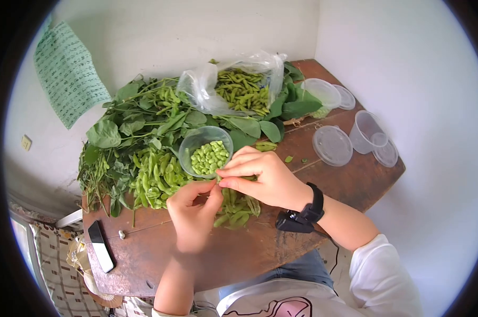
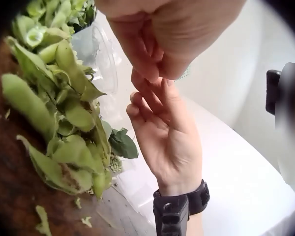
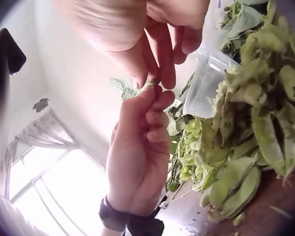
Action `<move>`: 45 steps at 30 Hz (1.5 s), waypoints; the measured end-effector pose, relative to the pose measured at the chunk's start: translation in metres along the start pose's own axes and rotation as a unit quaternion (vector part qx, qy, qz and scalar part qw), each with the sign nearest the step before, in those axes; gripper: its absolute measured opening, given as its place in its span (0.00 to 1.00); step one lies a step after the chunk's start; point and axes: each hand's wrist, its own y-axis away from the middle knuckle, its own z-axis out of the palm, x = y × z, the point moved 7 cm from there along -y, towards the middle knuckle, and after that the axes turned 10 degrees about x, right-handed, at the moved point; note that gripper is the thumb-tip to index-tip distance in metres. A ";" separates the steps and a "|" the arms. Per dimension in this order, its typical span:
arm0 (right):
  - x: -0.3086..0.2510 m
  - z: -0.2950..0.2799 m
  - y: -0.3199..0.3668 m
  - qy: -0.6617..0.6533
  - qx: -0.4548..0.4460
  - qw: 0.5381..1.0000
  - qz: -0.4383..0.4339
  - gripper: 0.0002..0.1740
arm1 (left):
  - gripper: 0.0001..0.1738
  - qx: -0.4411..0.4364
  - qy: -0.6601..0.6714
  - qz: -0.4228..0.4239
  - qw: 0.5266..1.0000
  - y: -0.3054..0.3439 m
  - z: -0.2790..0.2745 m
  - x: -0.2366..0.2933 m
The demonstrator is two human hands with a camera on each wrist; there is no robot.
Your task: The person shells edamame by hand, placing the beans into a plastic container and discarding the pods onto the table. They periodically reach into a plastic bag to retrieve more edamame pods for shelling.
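Fingertips of both hands meet just below the rim of the clear tub [image 1: 205,134]; L hand [image 1: 194,214] pinches a small green piece [image 3: 151,83] w/ thumb & forefinger, gap narrow; R hand [image 1: 273,179] pinches the same bit from above, thumb & fingertips close tog.; can't tell if it's bean or pod, too small.

Shelled beans [image 1: 209,157] lie in the tub, which stands upright amid the greenery; pile of green pods [image 1: 157,177] just L of it; split pods [image 2: 64,162] on the table [image 1: 223,264] below it, nr both hands, some gaping open.

Behind, open plastic bag [image 1: 196,87] w/ more pods [image 1: 242,92] inside; leafy stalks [image 1: 128,119] spread L of & around the bag; to the R, clear cup [image 1: 364,134] tilted, approx. betw. 2 round lids, nearer lid [image 1: 332,146] & farther lid [image 1: 386,154]; phone [image 1: 101,247] at table's L edge w/ small white item [image 1: 121,234] beside it; green written sheet [image 1: 70,74] on the wall; black wrist strap w/ device [image 1: 302,216] on R wrist.
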 end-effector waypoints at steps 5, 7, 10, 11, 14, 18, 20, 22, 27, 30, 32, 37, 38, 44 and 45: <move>0.020 0.003 0.003 -0.093 -0.029 0.989 0.110 0.09 | 0.04 -0.004 -0.048 0.097 0.994 0.000 0.001 0.008; 0.023 0.004 0.004 -0.114 -0.033 0.982 0.146 0.09 | 0.04 -0.013 -0.050 0.099 0.994 0.001 0.002 0.011; 0.033 0.008 0.006 -0.156 -0.025 0.973 0.169 0.09 | 0.03 -0.015 -0.047 0.079 0.996 0.000 0.003 0.011; 0.034 0.008 0.006 -0.175 -0.017 0.971 0.159 0.10 | 0.03 -0.014 -0.038 0.076 0.996 0.000 0.004 0.010; 0.018 0.003 0.004 -0.083 -0.027 0.986 0.141 0.11 | 0.04 -0.019 -0.023 0.045 0.999 0.004 0.002 0.009; 0.019 0.008 0.007 -0.096 -0.022 0.988 0.123 0.12 | 0.05 -0.030 0.022 0.001 0.999 0.007 0.005 0.007; 0.027 0.014 0.011 -0.203 -0.004 0.963 0.179 0.12 | 0.04 -0.040 0.035 0.009 0.999 0.007 0.007 0.011; 0.024 0.003 0.007 -0.179 0.004 0.965 0.190 0.12 | 0.05 -0.023 0.003 -0.004 1.000 0.006 0.003 0.005; 0.021 -0.021 -0.021 -0.152 0.139 0.966 0.157 0.12 | 0.07 -0.010 -0.114 0.129 0.985 0.002 0.002 0.015; 0.008 -0.018 -0.045 -0.024 0.167 0.982 0.090 0.12 | 0.07 -0.059 -0.211 0.109 0.970 0.004 0.005 0.018; 0.016 -0.005 -0.055 0.103 0.137 0.985 0.013 0.12 | 0.07 -0.064 -0.204 0.091 0.973 0.005 0.007 0.015; 0.029 0.008 -0.058 0.077 0.081 0.992 0.056 0.14 | 0.08 -0.075 -0.211 0.062 0.973 0.001 0.007 0.007; 0.026 0.006 -0.061 0.073 0.079 0.993 0.056 0.14 | 0.08 -0.085 -0.219 0.068 0.970 0.001 0.009 0.004; 0.022 -0.063 -0.113 -0.015 0.201 0.975 0.095 0.15 | 0.09 -0.089 -0.239 0.069 0.964 -0.001 0.009 0.001; 0.025 -0.076 -0.120 -0.019 0.220 0.970 0.101 0.17 | 0.09 -0.087 -0.242 0.055 0.965 -0.001 0.009 0.002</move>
